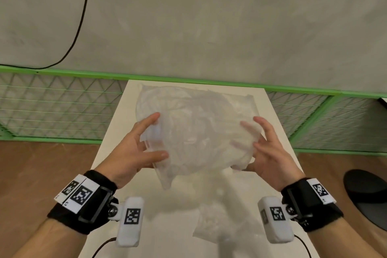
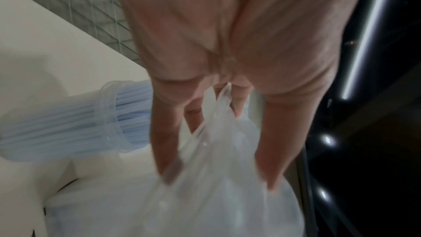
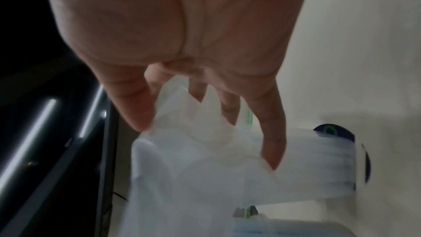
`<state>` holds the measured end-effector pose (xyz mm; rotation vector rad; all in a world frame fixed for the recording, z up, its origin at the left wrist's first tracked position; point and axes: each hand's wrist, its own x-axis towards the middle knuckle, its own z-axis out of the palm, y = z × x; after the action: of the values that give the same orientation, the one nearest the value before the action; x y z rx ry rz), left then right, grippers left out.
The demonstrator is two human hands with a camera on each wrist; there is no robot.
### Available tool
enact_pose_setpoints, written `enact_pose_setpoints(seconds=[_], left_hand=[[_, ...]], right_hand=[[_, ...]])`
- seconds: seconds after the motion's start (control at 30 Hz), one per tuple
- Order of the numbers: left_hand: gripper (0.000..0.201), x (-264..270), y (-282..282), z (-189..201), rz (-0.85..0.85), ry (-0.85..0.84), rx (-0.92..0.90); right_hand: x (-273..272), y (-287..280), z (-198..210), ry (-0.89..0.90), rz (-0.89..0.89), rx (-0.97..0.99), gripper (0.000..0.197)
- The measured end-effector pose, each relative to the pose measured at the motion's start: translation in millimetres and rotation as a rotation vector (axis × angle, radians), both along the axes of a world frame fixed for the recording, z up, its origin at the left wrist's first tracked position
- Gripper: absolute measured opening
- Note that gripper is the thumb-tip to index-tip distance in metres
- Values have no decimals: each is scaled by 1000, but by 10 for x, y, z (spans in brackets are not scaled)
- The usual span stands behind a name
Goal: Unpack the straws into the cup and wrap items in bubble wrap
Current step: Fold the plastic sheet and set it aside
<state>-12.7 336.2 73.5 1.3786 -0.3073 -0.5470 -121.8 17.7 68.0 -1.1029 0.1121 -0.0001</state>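
Observation:
A crumpled sheet of clear bubble wrap (image 1: 196,130) hangs above the white table (image 1: 113,157), held up between both hands. My left hand (image 1: 156,136) pinches its left edge between thumb and fingers. My right hand (image 1: 254,144) grips the right edge, with fingers showing through the film. In the left wrist view the left hand (image 2: 218,168) grips the wrap (image 2: 216,205) near a clear cup of pale blue straws (image 2: 114,120). In the right wrist view the right hand (image 3: 205,141) holds the wrap (image 3: 193,177) beside a white roll (image 3: 318,165). The head view does not show the cup.
A blurred clear plastic packet (image 1: 211,222) lies on the table near its front edge. A green mesh fence (image 1: 62,107) runs behind the table. A black round object (image 1: 368,195) stands on the wooden floor at the right, and a black cable (image 1: 79,27) hangs on the wall.

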Motion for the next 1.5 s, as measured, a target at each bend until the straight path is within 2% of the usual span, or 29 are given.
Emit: enact_pose_setpoints(seconds=[0.03, 0.1, 0.2, 0.3, 0.37, 0.47, 0.5, 0.53, 0.57, 0.6, 0.63, 0.67, 0.7, 0.73, 0.8, 0.83, 0.87, 0.9, 0.97, 1.0, 1.07, 1.1, 1.17, 1.23, 1.3, 1.43, 1.5], left_hand=[[99, -8, -10, 6, -20, -40, 16], [101, 8, -14, 6, -41, -51, -17], [89, 56, 52, 27, -31, -9, -50], [75, 88, 129, 49, 24, -42, 33], [82, 97, 173, 101, 12, -135, 179], [98, 99, 242, 175, -109, -331, 448], [102, 110, 269, 181, -150, -378, 518], [104, 124, 296, 185, -181, -397, 565], [106, 136, 315, 192, -195, -399, 589], [108, 148, 332, 187, -193, -394, 594], [110, 155, 338, 178, -182, -393, 587], [112, 153, 335, 167, -165, -392, 573], [115, 143, 334, 156, -149, -391, 558], [117, 132, 325, 131, -138, -394, 542], [122, 99, 322, 94, -122, -405, 531], [123, 88, 333, 78, -112, -408, 528], [124, 80, 351, 62, -99, -409, 526], [124, 71, 372, 57, -84, -404, 523], [125, 44, 398, 46, -49, -373, 477], [125, 27, 394, 44, -23, -352, 429], [124, -16, 356, 32, 24, -331, 348], [124, -42, 320, 20, 34, -336, 337], [125, -92, 244, -32, 45, -351, 343], [126, -138, 179, -126, 70, -344, 349], [126, -192, 111, -213, 77, -340, 344], [115, -281, 62, -320, 87, -309, 247], [102, -289, 124, -289, 234, -298, 191]], right_hand=[[12, 13, -11, -8, -7, -45, 60], [47, 32, 13, -4, -43, -112, 64], [69, -25, 39, 1, -89, -105, 64], [82, -129, 41, -15, -42, -192, 85], [76, -160, 53, -14, -11, -419, 98], [79, -220, 164, 18, 26, -1031, 103], [81, -261, 197, 16, 50, -1177, 106], [90, -308, 230, 15, 47, -1228, 107], [99, -352, 258, 12, 12, -1179, 106], [107, -390, 258, 14, -56, -1013, 105], [108, -411, 255, 25, -125, -767, 104], [111, -418, 223, 63, -149, -549, 105], [118, -399, 159, 122, -129, -430, 107], [109, -369, 96, 170, -68, -439, 106], [101, -301, 6, 209, 77, -613, 82], [103, -301, 0, 217, 73, -679, 69], [115, -329, 9, 214, 17, -656, 62], [129, -357, 15, 186, -76, -563, 63], [123, -398, 0, 149, -244, -271, 77], [113, -365, -53, 172, -252, -121, 80], [82, -223, -218, 239, -134, 132, 87], [73, -104, -279, 254, -74, 197, 91], [90, 145, -358, 233, -52, 247, 89], [141, 383, -395, 206, -108, 341, 82], [204, 600, -394, 227, -96, 395, 85], [351, 783, -313, 249, -122, 217, 42], [377, 692, -194, 202, -126, 131, 36]])
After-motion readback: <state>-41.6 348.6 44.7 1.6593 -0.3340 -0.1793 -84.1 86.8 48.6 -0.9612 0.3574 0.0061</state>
